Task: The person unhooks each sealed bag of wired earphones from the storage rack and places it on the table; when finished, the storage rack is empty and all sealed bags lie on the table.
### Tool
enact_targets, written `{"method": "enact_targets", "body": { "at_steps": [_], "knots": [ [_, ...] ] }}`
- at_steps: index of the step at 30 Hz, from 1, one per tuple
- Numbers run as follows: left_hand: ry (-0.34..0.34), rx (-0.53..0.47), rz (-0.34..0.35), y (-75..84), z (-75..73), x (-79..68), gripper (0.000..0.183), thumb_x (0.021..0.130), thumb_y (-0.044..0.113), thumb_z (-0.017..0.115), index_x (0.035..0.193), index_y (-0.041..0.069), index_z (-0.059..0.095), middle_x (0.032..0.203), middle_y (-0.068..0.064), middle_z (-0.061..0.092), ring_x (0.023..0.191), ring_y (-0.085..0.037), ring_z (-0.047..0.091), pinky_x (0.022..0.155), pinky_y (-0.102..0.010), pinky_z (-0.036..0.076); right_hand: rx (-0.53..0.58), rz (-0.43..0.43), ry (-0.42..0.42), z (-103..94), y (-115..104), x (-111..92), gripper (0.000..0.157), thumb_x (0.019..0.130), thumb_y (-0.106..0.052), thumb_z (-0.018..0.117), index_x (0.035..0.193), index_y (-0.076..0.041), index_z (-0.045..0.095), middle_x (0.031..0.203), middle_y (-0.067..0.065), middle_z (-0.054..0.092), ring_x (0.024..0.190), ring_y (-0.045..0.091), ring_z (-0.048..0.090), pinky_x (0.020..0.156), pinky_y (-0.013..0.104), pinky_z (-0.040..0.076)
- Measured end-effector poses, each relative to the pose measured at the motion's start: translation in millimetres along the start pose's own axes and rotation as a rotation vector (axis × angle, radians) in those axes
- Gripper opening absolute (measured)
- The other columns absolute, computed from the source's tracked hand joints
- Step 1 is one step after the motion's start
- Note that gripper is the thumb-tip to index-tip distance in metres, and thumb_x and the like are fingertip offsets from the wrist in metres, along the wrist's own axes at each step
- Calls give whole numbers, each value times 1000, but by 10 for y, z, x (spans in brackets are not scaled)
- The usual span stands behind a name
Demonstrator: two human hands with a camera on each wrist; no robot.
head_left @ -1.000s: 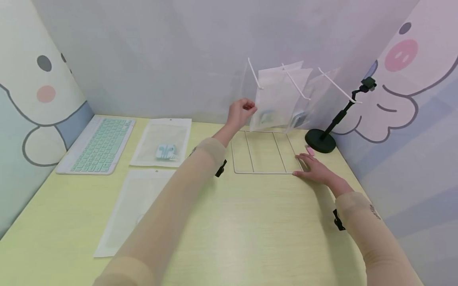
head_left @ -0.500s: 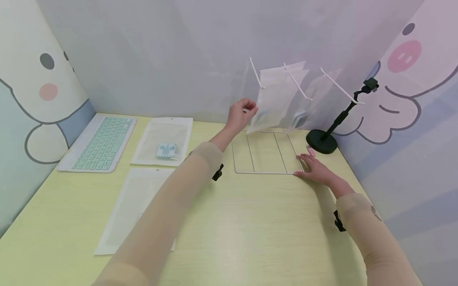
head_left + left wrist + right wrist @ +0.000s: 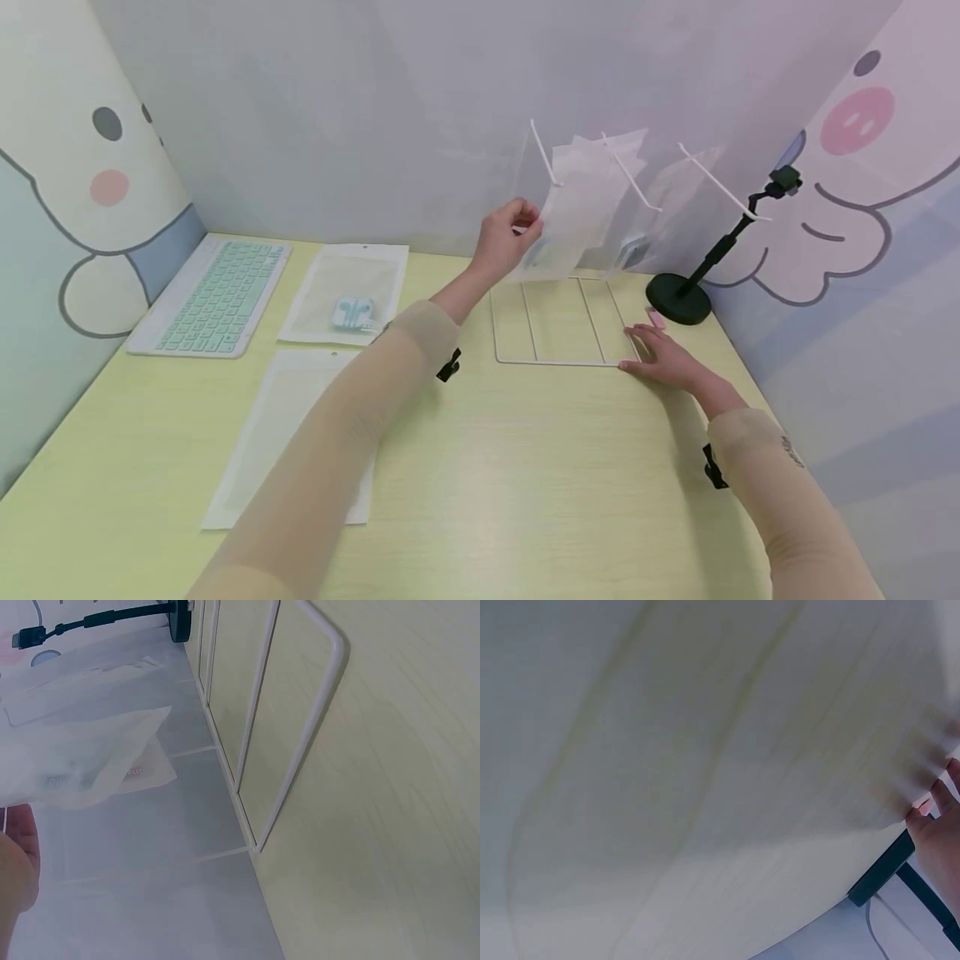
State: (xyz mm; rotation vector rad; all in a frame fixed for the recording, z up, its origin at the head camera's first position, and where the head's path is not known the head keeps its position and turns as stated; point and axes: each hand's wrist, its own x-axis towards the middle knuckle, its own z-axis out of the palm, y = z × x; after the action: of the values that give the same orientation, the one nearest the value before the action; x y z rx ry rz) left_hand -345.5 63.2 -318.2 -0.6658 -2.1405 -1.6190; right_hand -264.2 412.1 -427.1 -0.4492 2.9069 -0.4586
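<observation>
My left hand (image 3: 510, 237) pinches the left edge of a translucent white pouch (image 3: 581, 221) that hangs from a white wire rack's hook (image 3: 628, 173). In the left wrist view the pouch (image 3: 82, 761) is tilted, with something faint inside. Behind it to the right hangs another clear pouch with a dark-edged item (image 3: 633, 250). My right hand (image 3: 660, 354) rests at the front right corner of the rack's wire base (image 3: 555, 362), thumb and fingers touching the frame. In the right wrist view only the fingertips of the right hand (image 3: 941, 817) show, at the edge.
Two white pouches lie flat on the left; the far one (image 3: 375, 275) holds pale blue earphones (image 3: 352, 313), the near one (image 3: 285, 433) lies partly under my left forearm. A keyboard (image 3: 217, 296) sits far left. A black stand (image 3: 678, 298) and a small pink item (image 3: 656, 317) are right.
The pinched pouch has turned on the hook, its lower part swinging left toward my left hand. My right hand stays on the rack base.
</observation>
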Motion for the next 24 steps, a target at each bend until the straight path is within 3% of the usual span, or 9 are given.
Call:
{"method": "enact_targets", "body": {
  "at_steps": [10,17,24],
  "knots": [
    [2,3,104,117,-109,-66,8,89,8,60,94,2,59,88,-9,70,81,-12,65,67,-19,49,1,17,-15,-15,-5,-25,81,86,-49,64,144,-2,32,148,27,25,136,48,21,106,63,18],
    [21,-36,152,172,-217,-96,16,89,6,61,103,3,55,89,-9,73,78,-10,66,65,-20,49,2,7,-3,-10,-16,-25,80,85,-47,65,144,-2,33,148,26,26,136,47,22,107,62,18],
    [4,72,325,193,-303,-157,18,90,-1,55,97,1,71,95,-8,72,77,-12,64,65,-17,48,0,-2,8,0,-6,-13,79,86,-45,65,143,-1,34,148,26,28,136,46,23,107,62,19]
  ]
}}
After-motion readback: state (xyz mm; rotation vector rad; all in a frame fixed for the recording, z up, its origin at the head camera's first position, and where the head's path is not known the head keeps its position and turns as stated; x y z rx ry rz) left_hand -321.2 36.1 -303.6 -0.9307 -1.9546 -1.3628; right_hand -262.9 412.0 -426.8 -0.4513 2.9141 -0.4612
